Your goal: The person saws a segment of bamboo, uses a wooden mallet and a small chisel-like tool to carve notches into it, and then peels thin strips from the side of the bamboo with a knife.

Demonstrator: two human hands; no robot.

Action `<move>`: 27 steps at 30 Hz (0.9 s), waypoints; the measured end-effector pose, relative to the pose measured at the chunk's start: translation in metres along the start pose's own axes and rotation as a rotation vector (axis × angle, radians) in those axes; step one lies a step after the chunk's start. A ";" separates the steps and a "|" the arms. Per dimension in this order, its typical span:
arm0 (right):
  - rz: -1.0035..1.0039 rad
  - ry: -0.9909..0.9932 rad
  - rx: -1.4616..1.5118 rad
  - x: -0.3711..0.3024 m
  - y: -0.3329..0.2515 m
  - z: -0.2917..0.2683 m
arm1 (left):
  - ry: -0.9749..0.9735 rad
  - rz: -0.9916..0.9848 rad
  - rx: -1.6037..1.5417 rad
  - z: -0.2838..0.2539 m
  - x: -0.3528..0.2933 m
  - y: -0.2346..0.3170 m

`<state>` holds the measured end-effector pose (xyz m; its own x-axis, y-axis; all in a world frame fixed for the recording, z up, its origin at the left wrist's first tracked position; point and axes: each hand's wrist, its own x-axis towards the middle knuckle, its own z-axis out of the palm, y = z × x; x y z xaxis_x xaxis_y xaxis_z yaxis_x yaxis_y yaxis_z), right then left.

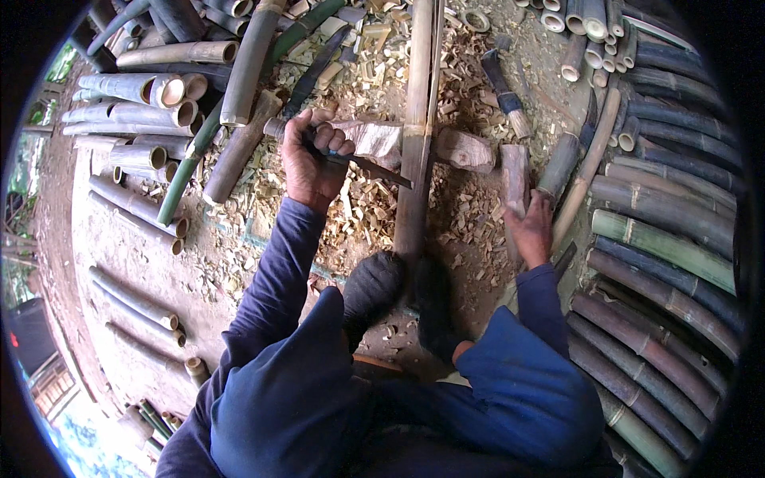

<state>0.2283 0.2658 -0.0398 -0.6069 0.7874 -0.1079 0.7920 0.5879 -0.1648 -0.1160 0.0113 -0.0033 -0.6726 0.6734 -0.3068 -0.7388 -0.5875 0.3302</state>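
Note:
My left hand [313, 163] is closed around a chisel [381, 172] with a round-ended handle. Its narrow dark blade points right, and the tip lies over a long bamboo pole [413, 151]. The pole runs away from me, its near end by my feet. A rough wooden block [465, 150] shows on both sides of the pole, which crosses over it. On the right, my right hand [531, 231] is closed at the near end of a squared piece of wood [515, 177]; the fingertips are partly hidden.
Pale wood chips [358, 207] cover the ground around the pole. Cut bamboo lengths [151, 115] lie at the left, and a long row of bamboo pieces [665, 243] lines the right. A brush-like tool [505, 94] lies beyond the block. My dark-covered feet [374, 287] flank the pole's near end.

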 end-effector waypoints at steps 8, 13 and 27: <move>0.068 -0.074 -0.025 0.001 -0.016 0.001 | 0.049 0.025 0.132 0.011 0.001 -0.016; 0.110 -0.305 0.651 0.011 -0.013 -0.033 | 0.010 0.025 0.143 0.014 -0.003 -0.015; -0.556 0.081 1.090 0.048 -0.149 -0.285 | -0.204 0.415 1.132 0.078 0.012 -0.080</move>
<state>0.1005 0.2685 0.2585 -0.8078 0.5110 0.2938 -0.0673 0.4152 -0.9073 -0.0615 0.1011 0.0368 -0.7540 0.6461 0.1187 0.0527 -0.1206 0.9913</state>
